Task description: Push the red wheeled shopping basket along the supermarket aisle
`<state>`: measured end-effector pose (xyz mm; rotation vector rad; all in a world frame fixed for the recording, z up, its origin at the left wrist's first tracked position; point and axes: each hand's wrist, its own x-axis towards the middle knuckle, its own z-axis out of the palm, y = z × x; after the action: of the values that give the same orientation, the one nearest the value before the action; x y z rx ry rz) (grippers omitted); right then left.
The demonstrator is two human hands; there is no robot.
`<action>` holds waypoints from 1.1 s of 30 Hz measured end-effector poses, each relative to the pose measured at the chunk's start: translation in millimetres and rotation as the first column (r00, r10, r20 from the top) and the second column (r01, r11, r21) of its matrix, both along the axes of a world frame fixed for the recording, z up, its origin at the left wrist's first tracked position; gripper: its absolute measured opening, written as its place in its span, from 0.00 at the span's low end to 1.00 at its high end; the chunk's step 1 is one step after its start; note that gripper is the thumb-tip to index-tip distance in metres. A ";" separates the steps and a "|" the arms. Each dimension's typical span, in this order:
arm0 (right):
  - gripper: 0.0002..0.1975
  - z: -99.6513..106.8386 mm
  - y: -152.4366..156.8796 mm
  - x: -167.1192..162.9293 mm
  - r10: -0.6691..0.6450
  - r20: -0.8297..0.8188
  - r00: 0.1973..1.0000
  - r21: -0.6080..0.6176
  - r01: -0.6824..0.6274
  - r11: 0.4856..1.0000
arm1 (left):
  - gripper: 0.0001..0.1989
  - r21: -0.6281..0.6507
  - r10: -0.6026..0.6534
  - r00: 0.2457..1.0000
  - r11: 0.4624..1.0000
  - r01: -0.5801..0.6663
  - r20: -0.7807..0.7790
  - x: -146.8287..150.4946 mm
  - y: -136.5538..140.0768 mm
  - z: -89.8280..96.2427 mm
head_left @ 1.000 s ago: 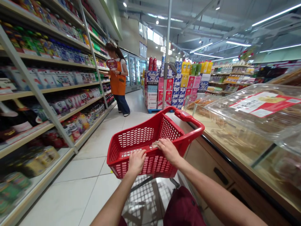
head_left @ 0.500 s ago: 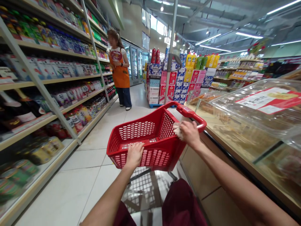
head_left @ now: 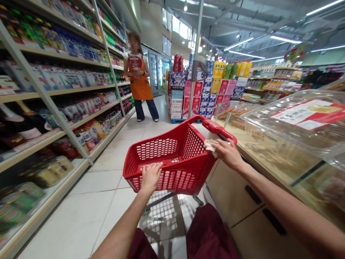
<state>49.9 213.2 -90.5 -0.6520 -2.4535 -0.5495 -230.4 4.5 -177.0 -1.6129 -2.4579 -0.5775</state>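
Note:
In front of my knees stands a red shopping cart [head_left: 185,181] with perforated plastic walls. My left hand [head_left: 151,176] is closed over the near rim of its basket, fingers curled inside. At the handle end, my right hand [head_left: 228,153] has a crumpled whitish cloth [head_left: 211,146] pinched under its fingers. It presses the cloth to the basket's near corner, just below the red handle bar [head_left: 219,131]. The inside of the basket shows only its red floor and walls.
Drink shelves [head_left: 67,91] run along the left side. A person in an orange apron [head_left: 140,86] stands in the aisle ahead. Stacked drink cartons [head_left: 194,95] surround a grey pole. At right, a counter with clear plastic covers [head_left: 291,115] borders the cart closely.
My right hand has slid the cloth slightly right and outward along the corner. My left hand has shifted a little left on the rim. The aproned person has turned and stepped.

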 end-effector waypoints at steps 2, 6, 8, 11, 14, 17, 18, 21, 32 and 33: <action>0.14 -7.4 -4.0 -7.0 -0.114 -0.205 0.972 0.035 0.123 0.992 | 0.14 0.001 -0.009 1.000 1.000 0.009 0.005 1.6 1.8 -0.7; 0.13 -44.6 -49.5 -68.5 0.004 -0.218 0.976 0.068 0.011 0.998 | 0.15 -0.013 -0.008 1.000 1.000 0.008 -0.006 4.8 6.8 1.4; 0.14 -51.3 -58.8 -80.6 0.083 -0.122 0.989 0.065 -0.075 0.995 | 0.15 -0.035 -0.002 1.000 0.999 0.002 -0.002 4.3 7.6 2.9; 0.14 -37.7 -38.4 -53.9 0.009 -0.143 0.990 0.051 -0.001 0.999 | 0.15 -0.034 0.019 1.000 0.999 -0.019 0.002 1.6 7.8 3.6; 0.13 -25.0 -19.4 -30.3 -0.197 -0.300 0.933 0.015 0.211 0.977 | 0.15 -0.025 0.021 1.000 0.999 -0.020 0.020 -0.2 8.9 3.0; 0.12 -37.4 -35.5 -54.4 -0.133 -0.262 0.956 -0.001 0.138 0.990 | 0.16 -0.043 -0.007 0.999 0.999 0.009 0.047 -0.5 9.7 3.8; 0.13 -43.8 -44.0 -66.2 -0.062 -0.212 0.975 0.000 0.064 0.998 | 0.16 -0.050 -0.013 0.998 0.999 0.016 0.055 -0.6 9.5 4.5; 0.14 -50.0 -51.0 -75.7 0.064 -0.113 0.991 0.017 -0.063 0.998 | 0.16 -0.067 0.014 0.998 0.998 -0.009 0.069 -0.9 7.2 5.7; 0.14 -54.0 -55.7 -82.6 0.030 -0.160 0.987 0.004 -0.030 1.000 | 0.17 -0.055 0.048 0.995 0.998 -0.043 0.089 1.2 6.1 2.5; 0.14 -53.2 -57.3 -83.9 0.055 -0.125 0.991 -0.008 -0.056 0.998 | 0.17 -0.056 0.045 0.994 0.998 -0.040 0.096 0.4 6.0 3.0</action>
<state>-34.0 155.9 -143.6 -0.6027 -2.3521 -0.4593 -230.0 10.6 -173.9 -1.5836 -2.5928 -0.6018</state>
